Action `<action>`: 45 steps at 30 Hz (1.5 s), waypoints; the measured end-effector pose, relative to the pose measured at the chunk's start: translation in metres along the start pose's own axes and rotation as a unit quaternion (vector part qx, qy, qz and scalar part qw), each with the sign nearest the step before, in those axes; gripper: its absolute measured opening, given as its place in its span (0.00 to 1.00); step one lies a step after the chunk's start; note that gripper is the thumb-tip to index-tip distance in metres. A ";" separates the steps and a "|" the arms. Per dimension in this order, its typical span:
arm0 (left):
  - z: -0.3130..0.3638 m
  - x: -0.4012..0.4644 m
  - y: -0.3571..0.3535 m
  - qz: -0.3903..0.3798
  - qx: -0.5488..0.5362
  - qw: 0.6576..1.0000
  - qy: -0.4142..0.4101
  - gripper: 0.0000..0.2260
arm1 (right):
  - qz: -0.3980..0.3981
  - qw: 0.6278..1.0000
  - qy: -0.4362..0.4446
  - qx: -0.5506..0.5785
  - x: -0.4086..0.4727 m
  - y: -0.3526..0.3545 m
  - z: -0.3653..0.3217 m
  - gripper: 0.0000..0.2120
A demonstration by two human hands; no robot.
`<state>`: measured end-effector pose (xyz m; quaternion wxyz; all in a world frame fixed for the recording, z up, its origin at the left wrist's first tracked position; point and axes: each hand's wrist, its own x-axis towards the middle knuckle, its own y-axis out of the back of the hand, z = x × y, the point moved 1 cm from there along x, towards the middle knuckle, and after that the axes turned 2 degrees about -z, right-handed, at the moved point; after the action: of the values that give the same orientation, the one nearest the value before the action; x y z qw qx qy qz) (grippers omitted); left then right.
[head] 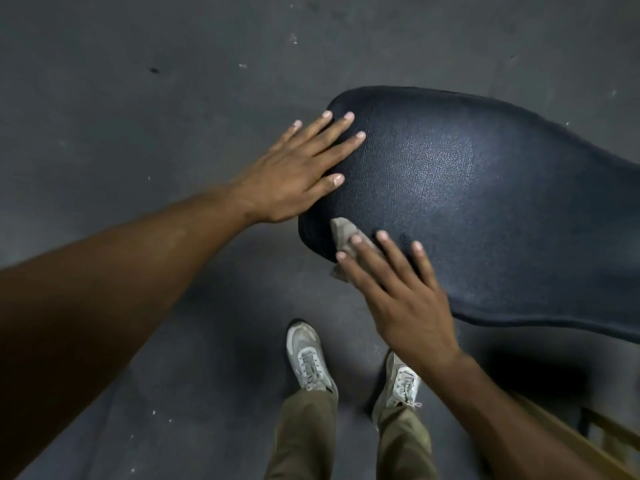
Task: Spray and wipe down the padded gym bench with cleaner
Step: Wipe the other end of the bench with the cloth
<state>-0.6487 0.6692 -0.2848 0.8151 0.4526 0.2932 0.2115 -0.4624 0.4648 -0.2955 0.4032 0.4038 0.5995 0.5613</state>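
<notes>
The padded gym bench [485, 202] is black and textured, and it runs from the centre off the right edge. My left hand [294, 171] lies flat with straight fingers on the pad's near left end. My right hand [398, 292] presses a small grey cloth [343, 233] against the pad's front left corner with straight, spread fingers. Most of the cloth is hidden under that hand. No spray bottle is in view.
Dark grey rubber floor [138, 81] with small white specks surrounds the bench. My two feet in pale trainers [308, 358] stand just in front of the pad. A wooden or metal frame [595, 431] shows at the bottom right corner.
</notes>
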 end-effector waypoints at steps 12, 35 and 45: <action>0.003 0.001 -0.005 0.011 0.015 1.000 -0.002 0.29 | 0.029 0.999 -0.001 0.021 0.013 -0.009 -0.008 0.29; 0.136 0.003 -0.054 0.056 0.042 0.995 0.072 0.31 | 0.018 0.890 -0.434 0.139 -0.113 0.008 0.131 0.23; 0.210 0.030 -0.088 0.060 0.055 0.991 0.103 0.32 | 0.050 0.942 -0.281 0.179 -0.099 0.002 0.143 0.23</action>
<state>-0.4787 0.5145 -0.2809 0.7407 0.4888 0.3592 0.2888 -0.2942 0.4221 -0.2968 0.4476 0.6397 0.5320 0.3277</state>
